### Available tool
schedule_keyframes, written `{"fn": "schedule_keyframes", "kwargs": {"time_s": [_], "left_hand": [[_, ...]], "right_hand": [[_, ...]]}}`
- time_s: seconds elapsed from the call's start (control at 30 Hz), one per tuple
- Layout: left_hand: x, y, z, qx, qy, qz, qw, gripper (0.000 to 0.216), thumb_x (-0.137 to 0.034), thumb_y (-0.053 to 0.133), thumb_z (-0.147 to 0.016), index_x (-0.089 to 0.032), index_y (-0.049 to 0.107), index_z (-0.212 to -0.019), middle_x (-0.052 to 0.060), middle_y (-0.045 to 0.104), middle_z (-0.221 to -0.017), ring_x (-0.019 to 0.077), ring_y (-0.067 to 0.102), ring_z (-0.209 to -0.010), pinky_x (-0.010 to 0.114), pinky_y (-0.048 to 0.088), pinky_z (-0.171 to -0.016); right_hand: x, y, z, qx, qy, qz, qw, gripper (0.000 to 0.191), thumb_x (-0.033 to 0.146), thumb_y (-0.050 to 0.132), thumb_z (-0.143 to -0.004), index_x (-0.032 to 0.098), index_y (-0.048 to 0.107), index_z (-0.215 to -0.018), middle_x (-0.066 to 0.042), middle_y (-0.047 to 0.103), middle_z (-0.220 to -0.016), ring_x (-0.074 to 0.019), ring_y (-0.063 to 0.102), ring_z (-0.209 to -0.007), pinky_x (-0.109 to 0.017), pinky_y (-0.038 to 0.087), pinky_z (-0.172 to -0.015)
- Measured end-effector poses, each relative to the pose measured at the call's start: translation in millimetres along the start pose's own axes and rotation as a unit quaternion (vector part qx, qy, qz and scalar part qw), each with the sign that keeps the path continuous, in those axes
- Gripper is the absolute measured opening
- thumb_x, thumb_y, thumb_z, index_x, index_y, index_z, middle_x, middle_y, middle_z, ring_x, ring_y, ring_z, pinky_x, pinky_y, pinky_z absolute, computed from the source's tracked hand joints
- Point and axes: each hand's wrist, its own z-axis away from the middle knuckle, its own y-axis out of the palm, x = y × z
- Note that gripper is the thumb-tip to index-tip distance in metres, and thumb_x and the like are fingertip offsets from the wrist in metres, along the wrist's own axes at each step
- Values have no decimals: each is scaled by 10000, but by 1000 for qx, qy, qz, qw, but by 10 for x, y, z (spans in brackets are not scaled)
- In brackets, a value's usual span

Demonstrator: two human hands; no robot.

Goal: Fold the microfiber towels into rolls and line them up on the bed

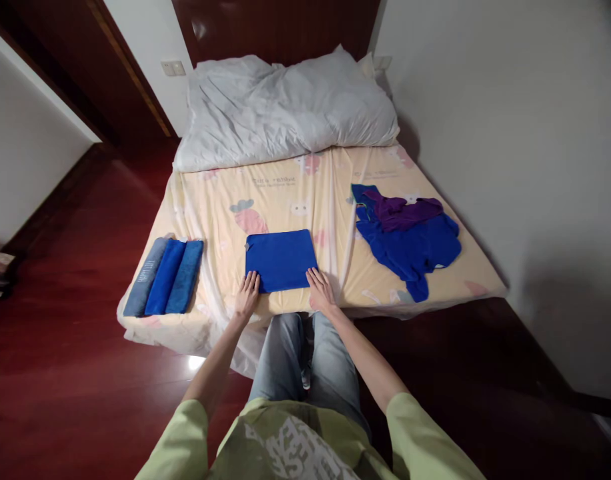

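Observation:
A blue towel point(281, 261), folded into a flat rectangle, lies on the bed in front of me. My left hand point(247, 292) rests on its near left corner, fingers stretched out flat over the cloth. On the near right corner lies my right hand point(321, 289), its fingers also extended and touching the edge; the thumb points inward. A small pale tag shows at the towel's far left corner. Left of it, three narrow folded towels lie side by side: a grey-blue one point(146, 279), a bright blue one point(166, 277) and a darker blue one point(185, 277).
On the right of the bed is a loose heap of blue cloth point(410, 247) with a purple cloth point(405, 212) on top. A white quilt point(290, 110) is bunched against the headboard point(275, 30). The patterned sheet point(280, 207) has wrinkles. A wall point(510, 167) borders the right side.

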Motion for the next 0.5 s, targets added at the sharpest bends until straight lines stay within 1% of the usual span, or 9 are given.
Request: {"fn": "schedule_keyframes", "kwargs": {"time_s": [0.13,0.27,0.37,0.5], "left_hand": [[10,-35,-9,-2,-1,41,999,656,-32,336,-899,-100,426,-1546,192,419,-1582,307,275,-1532,576,250,-1265],[-15,-94,100,3,9,30,1000,641,-39,327,-919,-116,425,-1548,191,427,-1577,302,278,-1531,583,257,-1261],[-67,-130,317,10,18,13,1000,643,-27,312,-912,-104,437,-1538,192,404,-1591,291,272,-1534,555,270,-1262],[-127,-145,711,22,34,19,999,697,20,299,-859,-114,449,-1526,161,388,-1608,261,269,-1537,516,293,-1257]], "right_hand": [[2,-27,-33,5,19,-20,1000,778,72,555,-743,52,468,-1515,-194,445,-1570,-340,384,-1492,-523,247,-1262],[40,-87,59,-14,18,-12,1000,710,54,519,-801,122,498,-1507,-154,513,-1530,-318,459,-1446,-528,306,-1233],[94,-116,244,-24,7,-8,1000,660,61,525,-829,155,534,-1482,-137,528,-1521,-306,491,-1424,-516,329,-1222],[186,-110,624,-24,-9,-7,1000,604,33,487,-864,165,569,-1447,-122,552,-1503,-286,517,-1403,-516,358,-1201]]}}
